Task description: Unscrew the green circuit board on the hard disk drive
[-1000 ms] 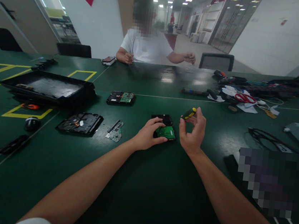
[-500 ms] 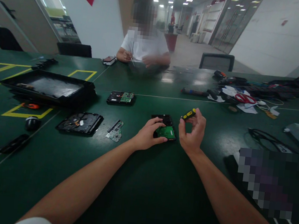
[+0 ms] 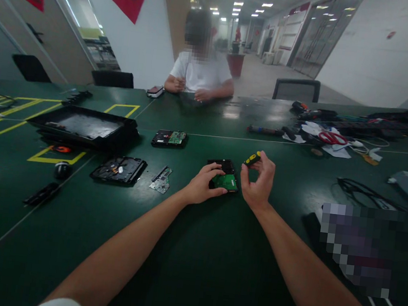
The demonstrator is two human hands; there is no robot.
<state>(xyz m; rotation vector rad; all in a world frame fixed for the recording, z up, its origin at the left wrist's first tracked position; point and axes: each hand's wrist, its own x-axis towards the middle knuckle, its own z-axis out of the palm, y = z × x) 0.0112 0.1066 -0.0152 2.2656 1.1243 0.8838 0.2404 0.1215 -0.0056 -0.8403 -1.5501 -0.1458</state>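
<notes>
A hard drive (image 3: 229, 181) with a green circuit board facing up lies on the table in front of me. My left hand (image 3: 206, 182) grips it from the left, thumb along the near edge and fingers across the board. Just right of the drive, my right hand (image 3: 259, 179) pinches a black-and-yellow screwdriver (image 3: 252, 158) by its handle, raised and tilted; its shaft cannot be made out. To the left lie a loose circuit board (image 3: 161, 180), a second hard drive (image 3: 169, 138) and an opened black drive-like unit (image 3: 119, 169).
A large black plastic housing (image 3: 81, 127) sits at the left, near a black round object (image 3: 62, 170). Scissors (image 3: 333, 138), paper scraps and cables lie at the back right. A blurred-out object (image 3: 358, 249) rests at the right. Across the table sits a person (image 3: 201, 74).
The view has shifted, so most things on the left appear further right. My right hand with the screwdriver sits slightly closer to the drive. My left hand keeps its hold.
</notes>
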